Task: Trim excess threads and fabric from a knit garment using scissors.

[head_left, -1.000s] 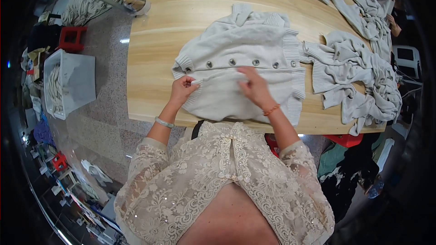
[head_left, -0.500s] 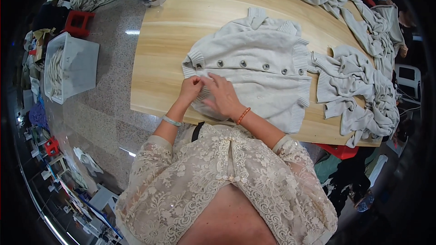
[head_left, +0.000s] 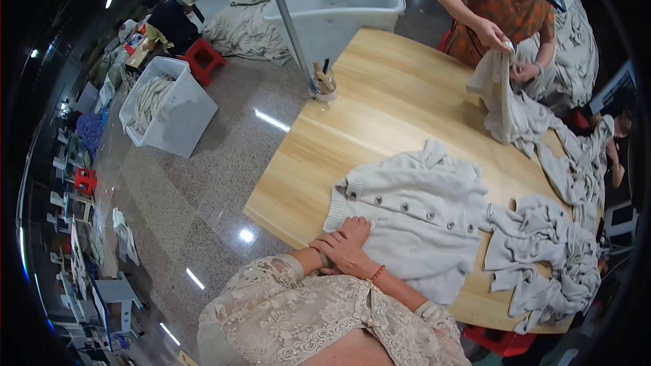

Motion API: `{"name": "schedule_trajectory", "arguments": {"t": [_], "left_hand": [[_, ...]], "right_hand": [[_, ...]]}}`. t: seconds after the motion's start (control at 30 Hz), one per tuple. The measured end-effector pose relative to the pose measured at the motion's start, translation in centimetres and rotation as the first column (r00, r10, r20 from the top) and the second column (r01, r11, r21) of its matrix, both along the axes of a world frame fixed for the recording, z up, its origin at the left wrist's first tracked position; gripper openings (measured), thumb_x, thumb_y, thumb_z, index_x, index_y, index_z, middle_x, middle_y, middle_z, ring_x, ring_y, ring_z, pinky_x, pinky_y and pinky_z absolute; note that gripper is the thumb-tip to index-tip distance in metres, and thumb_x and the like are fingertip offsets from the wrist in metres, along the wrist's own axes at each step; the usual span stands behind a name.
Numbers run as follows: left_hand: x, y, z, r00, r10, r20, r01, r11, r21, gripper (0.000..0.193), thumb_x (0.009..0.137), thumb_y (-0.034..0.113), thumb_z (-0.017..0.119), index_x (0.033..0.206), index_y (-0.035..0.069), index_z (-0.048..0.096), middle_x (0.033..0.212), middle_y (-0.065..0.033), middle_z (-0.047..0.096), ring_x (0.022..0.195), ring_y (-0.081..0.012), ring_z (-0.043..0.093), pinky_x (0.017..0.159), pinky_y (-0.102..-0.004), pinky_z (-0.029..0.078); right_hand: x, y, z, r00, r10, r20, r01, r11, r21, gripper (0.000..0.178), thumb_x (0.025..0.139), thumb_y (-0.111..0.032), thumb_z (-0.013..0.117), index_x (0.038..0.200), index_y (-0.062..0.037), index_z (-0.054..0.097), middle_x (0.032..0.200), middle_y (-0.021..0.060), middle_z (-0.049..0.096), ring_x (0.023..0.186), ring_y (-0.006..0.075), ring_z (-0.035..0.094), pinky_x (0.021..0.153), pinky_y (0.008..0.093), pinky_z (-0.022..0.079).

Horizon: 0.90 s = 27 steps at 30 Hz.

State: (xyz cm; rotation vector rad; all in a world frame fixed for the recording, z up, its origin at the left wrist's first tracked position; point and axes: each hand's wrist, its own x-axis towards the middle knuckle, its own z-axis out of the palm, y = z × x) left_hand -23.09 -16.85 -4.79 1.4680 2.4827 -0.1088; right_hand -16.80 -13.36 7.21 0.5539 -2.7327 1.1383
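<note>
A pale grey knitted cardigan (head_left: 420,210) with a row of dark buttons lies flat on the wooden table (head_left: 305,163) in front of me. My left hand (head_left: 355,230) rests on its near left part, below the buttons, fingers laid on the knit and holding nothing I can see. Across my left wrist, by its pale bangle, lies my right hand (head_left: 341,251), its fingers apart and draped over the wrist. An orange bead bracelet (head_left: 378,272) circles my right wrist.
Crumpled grey knitwear (head_left: 536,244) lies to the right. Across the table a person (head_left: 505,10) holds another knit garment (head_left: 498,91). A cup of tools (head_left: 326,88) stands near a metal pole (head_left: 288,24). White bins (head_left: 180,118) and a red stool (head_left: 202,59) stand on the floor.
My view has tilted up and turned left, bringing in the co-worker and a large white bin. My left hand has left the cardigan's edge by the buttons; my right hand has moved onto my left wrist.
</note>
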Motion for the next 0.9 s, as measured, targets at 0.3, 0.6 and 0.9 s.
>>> {"name": "schedule_trajectory", "arguments": {"t": [0.3,0.6,0.9], "left_hand": [[-1.5,-2.5,-5.2,0.950,0.064,0.305,-0.078,0.996,0.033,0.024,0.083,0.028,0.056,0.100,0.012,0.061,0.101,-0.0106,0.061,0.097,-0.0290,0.059,0.083,-0.0427,0.046],[-9.4,-5.5,2.1,0.667,0.222,0.711,-0.642,0.655,0.397,0.019,0.082,0.014,0.065,0.094,-0.001,0.065,0.077,-0.0086,0.066,0.071,-0.0147,0.063,0.067,-0.0282,0.051],[-10.4,-0.2,-1.8,0.188,0.013,0.982,-0.811,0.566,0.148,0.027,0.080,0.007,0.067,0.104,-0.001,0.059,0.083,-0.0052,0.065,0.068,-0.0098,0.061,0.059,-0.0239,0.050]], "right_hand": [[1.0,0.2,-2.4,0.999,-0.020,-0.050,0.015,0.994,-0.111,0.057,0.067,-0.039,0.075,0.109,-0.0092,0.053,0.108,0.0094,0.057,0.103,0.0317,0.052,0.082,0.0462,0.035],[2.4,5.1,-4.8,0.759,-0.644,0.097,0.650,0.740,-0.173,0.037,0.079,-0.016,0.064,0.115,-0.0088,0.055,0.116,0.0131,0.056,0.103,0.0341,0.055,0.085,0.0419,0.045],[-0.1,6.6,-7.3,0.686,-0.625,0.373,0.694,0.716,-0.077,0.039,0.081,-0.015,0.063,0.119,-0.0089,0.054,0.118,0.0109,0.055,0.091,0.0345,0.061,0.080,0.0422,0.050]]}}
